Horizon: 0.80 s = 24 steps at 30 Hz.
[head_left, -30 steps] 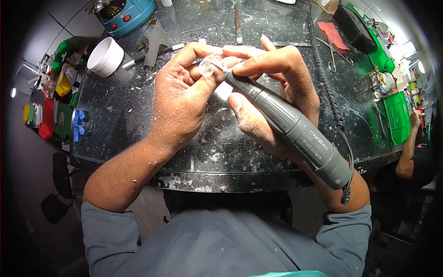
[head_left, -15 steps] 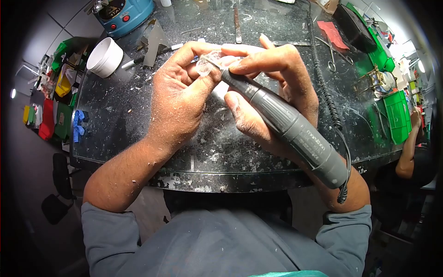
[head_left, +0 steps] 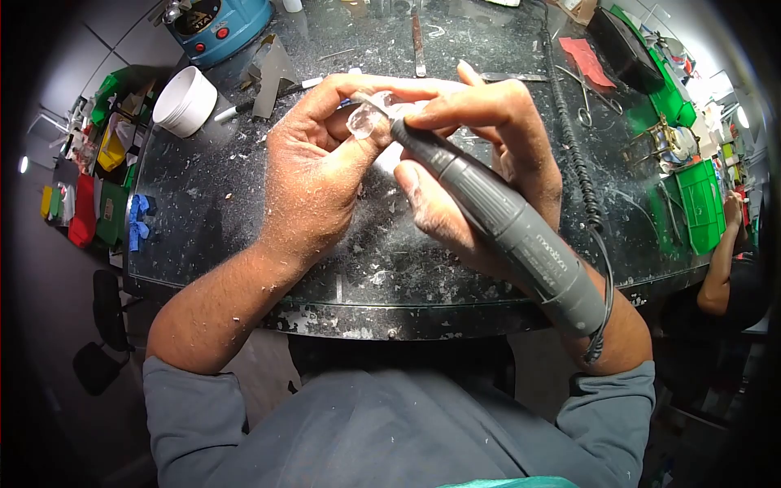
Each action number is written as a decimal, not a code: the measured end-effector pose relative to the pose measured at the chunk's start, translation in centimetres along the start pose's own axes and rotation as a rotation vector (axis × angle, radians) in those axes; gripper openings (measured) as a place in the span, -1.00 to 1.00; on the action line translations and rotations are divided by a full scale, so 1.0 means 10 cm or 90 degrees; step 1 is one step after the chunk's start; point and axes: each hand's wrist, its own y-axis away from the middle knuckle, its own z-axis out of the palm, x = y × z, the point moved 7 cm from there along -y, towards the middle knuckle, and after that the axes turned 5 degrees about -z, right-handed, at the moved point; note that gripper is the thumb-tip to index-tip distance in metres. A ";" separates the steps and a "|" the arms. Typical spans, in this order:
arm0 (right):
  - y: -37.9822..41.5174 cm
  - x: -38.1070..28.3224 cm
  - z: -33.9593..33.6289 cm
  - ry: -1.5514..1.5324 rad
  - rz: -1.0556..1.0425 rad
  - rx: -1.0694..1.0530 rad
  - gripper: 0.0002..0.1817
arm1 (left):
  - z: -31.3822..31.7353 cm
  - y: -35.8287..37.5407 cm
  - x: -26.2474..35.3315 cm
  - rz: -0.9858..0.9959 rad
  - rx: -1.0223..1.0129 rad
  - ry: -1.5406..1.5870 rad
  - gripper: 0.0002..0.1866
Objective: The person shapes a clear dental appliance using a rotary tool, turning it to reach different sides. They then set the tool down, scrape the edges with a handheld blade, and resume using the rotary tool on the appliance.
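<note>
Head camera view, clear piece (head_left: 363, 124) pinched in left hand (head_left: 313, 183) above bench (head_left: 390, 281), rotary handpiece (head_left: 521, 224) gripped in right hand (head_left: 500, 134), its tip at the piece, white tub (head_left: 185, 102) beyond the left hand.

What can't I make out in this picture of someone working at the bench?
All in the head view:
- The clear piece's full shape: partly covered by the left hand's fingers.
- Whether the tip of the black handpiece touches it: too small and blurred.
- The blue machine's top: cut off by the upper edge.
- What the other person's hand is doing: too small and dim, near the right edge.
</note>
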 end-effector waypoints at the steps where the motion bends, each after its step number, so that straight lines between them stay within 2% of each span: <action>1: -0.01 -0.01 -0.01 0.000 0.000 0.000 -0.55 | -0.01 0.01 0.01 0.007 0.012 0.015 -0.73; 3: -0.02 -0.06 -0.01 0.001 -0.032 0.001 -0.56 | -0.01 0.00 0.02 0.014 0.023 0.029 -0.72; 6: 0.00 -0.02 -0.01 0.007 0.012 0.000 -0.57 | -0.01 -0.01 0.07 0.044 0.038 0.020 -0.76; 15: -0.01 -0.08 0.02 0.016 -0.014 -0.011 -0.54 | -0.07 -0.03 0.06 0.046 0.051 -0.002 -0.70; 19: 0.00 -0.05 -0.02 0.004 -0.017 0.034 -0.54 | -0.07 -0.02 0.12 0.059 0.071 -0.043 -0.70; 24: -0.02 -0.08 0.00 0.012 -0.028 0.007 -0.51 | -0.07 0.00 0.14 0.065 0.071 -0.064 -0.70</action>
